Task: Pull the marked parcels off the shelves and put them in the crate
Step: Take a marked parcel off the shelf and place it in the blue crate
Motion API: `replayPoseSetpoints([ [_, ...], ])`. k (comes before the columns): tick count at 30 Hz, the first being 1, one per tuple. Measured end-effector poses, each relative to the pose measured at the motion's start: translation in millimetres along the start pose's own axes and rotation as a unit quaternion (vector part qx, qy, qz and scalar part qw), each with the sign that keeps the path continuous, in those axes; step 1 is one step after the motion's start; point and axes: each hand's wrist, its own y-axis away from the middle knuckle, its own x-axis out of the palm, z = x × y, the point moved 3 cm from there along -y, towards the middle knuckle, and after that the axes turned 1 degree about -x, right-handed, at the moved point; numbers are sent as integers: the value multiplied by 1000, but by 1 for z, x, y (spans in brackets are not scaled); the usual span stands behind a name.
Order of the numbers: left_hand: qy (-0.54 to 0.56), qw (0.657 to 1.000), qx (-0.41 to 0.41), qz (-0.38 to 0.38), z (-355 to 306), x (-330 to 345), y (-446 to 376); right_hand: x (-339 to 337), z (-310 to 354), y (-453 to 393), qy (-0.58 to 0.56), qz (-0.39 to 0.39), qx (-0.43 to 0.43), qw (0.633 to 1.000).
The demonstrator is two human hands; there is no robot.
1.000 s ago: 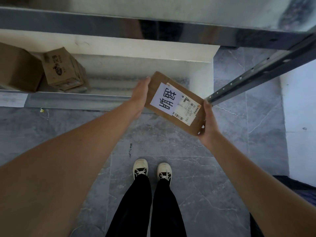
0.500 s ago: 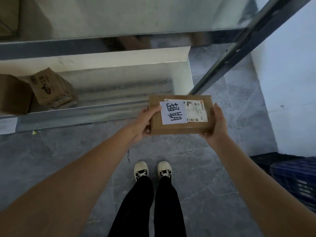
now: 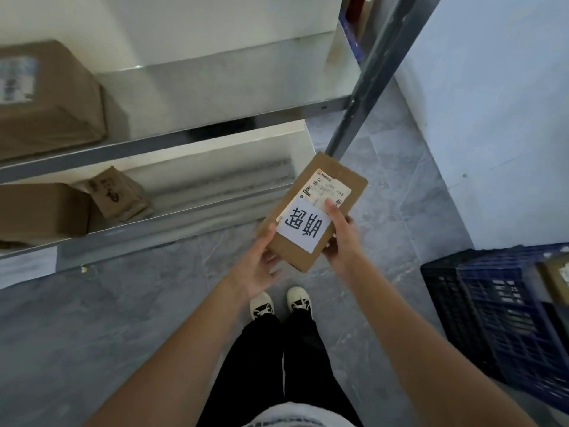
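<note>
Right hand (image 3: pixel 340 241): thumb pressed on the label, fingers curled beneath the marked parcel (image 3: pixel 311 211), gripping it. Left hand (image 3: pixel 261 266): thumb on the parcel's near left edge, fingers underneath, holding. Parcel is in the air, left of the blue crate (image 3: pixel 505 306), well apart, in front of the lower shelf (image 3: pixel 172 217).

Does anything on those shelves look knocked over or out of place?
Yes. On the lower shelf, a small printed box sits tilted, leaning against the bigger brown box beside it rather than lying flat.
</note>
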Motion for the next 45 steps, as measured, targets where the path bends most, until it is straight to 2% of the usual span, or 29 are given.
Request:
replayPoseSetpoints([
  [4, -86, 993, 67, -37, -39, -3, 34, 7, 19, 27, 32, 61, -16, 998],
  [6, -181, 978, 94, -49, -52, 3, 47, 9, 28, 43, 49, 81, -24, 995],
  [9, -284, 949, 134, -26, -62, 31, 66, 11, 35, 63, 50, 102, -43, 993],
  [13, -366, 905, 214, -33, -63, 68, 71, 6, 43, 81, 44, 82, -52, 994],
  [18, -371, 886, 260, -96, -42, 95, 64, -28, 62, 84, 53, 53, -68, 995],
  [22, -381, 880, 266, -101, -16, 140, 62, -73, 81, 95, 31, 29, -74, 996],
  [29, -447, 869, 209, -25, 40, 228, 45, -172, 106, 112, -5, -26, -91, 995],
  [34, -494, 842, 216, 17, 74, 283, 30, -230, 115, 121, -61, -100, -95, 988],
  [45, -612, 764, 146, 142, 143, 399, 3, -343, 126, 155, -211, -215, -138, 943],
])
